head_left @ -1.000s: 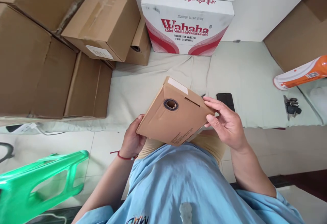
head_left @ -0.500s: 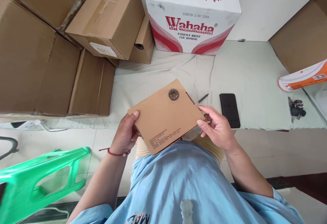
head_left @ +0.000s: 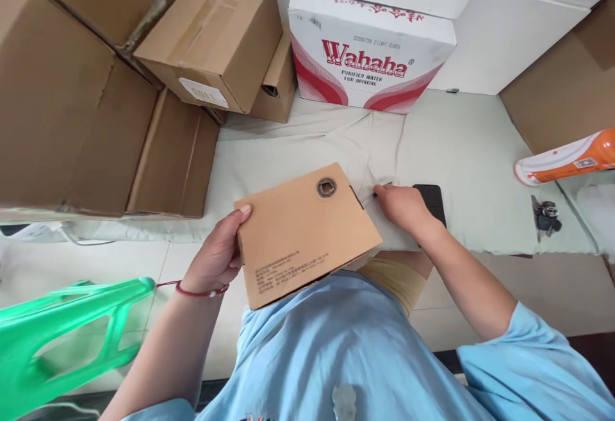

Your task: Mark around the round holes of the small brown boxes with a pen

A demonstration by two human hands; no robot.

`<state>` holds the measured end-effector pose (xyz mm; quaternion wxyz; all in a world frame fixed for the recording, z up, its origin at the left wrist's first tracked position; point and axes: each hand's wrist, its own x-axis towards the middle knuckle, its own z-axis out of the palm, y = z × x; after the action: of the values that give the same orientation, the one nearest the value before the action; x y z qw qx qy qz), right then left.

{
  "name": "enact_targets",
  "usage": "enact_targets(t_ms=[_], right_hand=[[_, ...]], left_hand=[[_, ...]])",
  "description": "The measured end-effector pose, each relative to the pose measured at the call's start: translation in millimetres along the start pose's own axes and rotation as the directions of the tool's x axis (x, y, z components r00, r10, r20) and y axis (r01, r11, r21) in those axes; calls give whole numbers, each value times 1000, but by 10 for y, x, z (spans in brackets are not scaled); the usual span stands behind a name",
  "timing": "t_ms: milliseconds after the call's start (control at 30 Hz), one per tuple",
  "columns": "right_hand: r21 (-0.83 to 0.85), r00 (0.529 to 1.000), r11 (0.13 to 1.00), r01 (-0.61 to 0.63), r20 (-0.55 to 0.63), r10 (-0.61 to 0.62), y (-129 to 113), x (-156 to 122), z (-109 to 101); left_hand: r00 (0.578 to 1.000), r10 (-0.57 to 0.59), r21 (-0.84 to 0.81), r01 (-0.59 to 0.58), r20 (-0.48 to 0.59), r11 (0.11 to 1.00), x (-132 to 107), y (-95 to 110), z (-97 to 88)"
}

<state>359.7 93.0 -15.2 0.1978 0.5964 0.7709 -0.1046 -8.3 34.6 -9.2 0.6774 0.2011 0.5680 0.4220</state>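
Note:
My left hand [head_left: 221, 245] grips the left edge of a small brown cardboard box [head_left: 302, 229], thumb on top. The box is tilted in front of my body; it has a dark ring-shaped mark near its far corner and printed lines along the near side. To the right of the box, my right hand [head_left: 403, 206] is closed with its fingertips pinched around a thin dark pen [head_left: 389, 184] at the cloth-covered table. Most of the pen is hidden by the fingers. A black phone [head_left: 434, 202] lies just beyond that hand, partly covered by it.
A white and red water carton [head_left: 369, 62] stands at the back. Brown cartons [head_left: 72, 107] are stacked at the left. An orange and white bottle [head_left: 567, 157] and keys [head_left: 546, 217] lie at the right on the table [head_left: 471, 152]. A green stool [head_left: 110, 325] stands lower left.
My right hand has let go of the box's right side and moved up to the pen, closing on it. The left hand still holds the box, which has shifted slightly left and down.

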Motion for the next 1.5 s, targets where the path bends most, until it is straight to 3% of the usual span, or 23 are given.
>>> enact_targets(t_ms=[200, 267, 300, 333, 367, 400, 433, 467, 533, 567, 633, 700, 767, 833, 900, 1000, 1133, 1500], right_hand=[[-110, 1000, 994, -4, 5, 5, 111, -42, -223], [-46, 984, 991, -128, -132, 121, 246, -156, -282], [73, 947, 979, -191, -250, 203, 313, -226, -308], [255, 881, 944, -207, -371, 294, 366, -299, -332], [473, 790, 869, -147, -472, 391, 394, -370, -351], [669, 701, 743, -8, -526, 481, 386, -434, -366], [796, 643, 582, 166, -535, 549, 339, -485, -374], [855, 615, 406, 323, -516, 596, 252, -518, -377], [861, 637, 123, 494, -455, 622, -13, -524, -364], [858, 667, 46, 511, -430, 608, -171, -496, -350], [880, 743, -17, 474, -389, 545, -479, -394, -310], [904, 797, -14, 427, -369, 478, -725, -261, -253], [908, 798, 55, 416, -393, 458, -887, -137, -179], [895, 751, 178, 409, -442, 491, -979, -50, -95], [872, 681, 294, 391, -489, 546, -1026, -13, -15], [828, 602, 426, 364, -558, 571, -1057, -24, 66], [754, 583, 562, 342, -639, 502, -1067, -58, 92], [727, 583, 609, 317, -656, 479, -1056, -47, 61]], left_hand=[[987, 143, 259, -156, 68, 953, 98, 77, 127], [965, 262, 403, -245, 13, 882, 134, 87, 119], [934, 357, 483, -301, -26, 822, 135, 82, 104], [886, 461, 556, -358, -50, 750, 121, 72, 87], [829, 558, 616, -414, -50, 670, 90, 58, 75], [772, 635, 662, -464, -23, 589, 46, 41, 73], [726, 688, 691, -510, 26, 512, -8, 19, 85], [689, 719, 704, -555, 91, 443, -63, -7, 113], [619, 744, 691, -654, 252, 310, -146, -75, 209], [581, 740, 670, -701, 338, 244, -164, -119, 271], [522, 705, 640, -758, 479, 126, -144, -216, 399], [511, 647, 669, -743, 567, 1, -74, -307, 507], [528, 580, 714, -686, 620, -139, 3, -369, 583], [534, 530, 724, -641, 659, -255, 51, -394, 628], [528, 514, 720, -619, 676, -313, 62, -394, 651], [521, 516, 721, -604, 680, -339, 44, -377, 661], [533, 518, 733, -587, 669, -342, 31, -365, 665], [529, 523, 729, -608, 668, -314, 20, -358, 666]])
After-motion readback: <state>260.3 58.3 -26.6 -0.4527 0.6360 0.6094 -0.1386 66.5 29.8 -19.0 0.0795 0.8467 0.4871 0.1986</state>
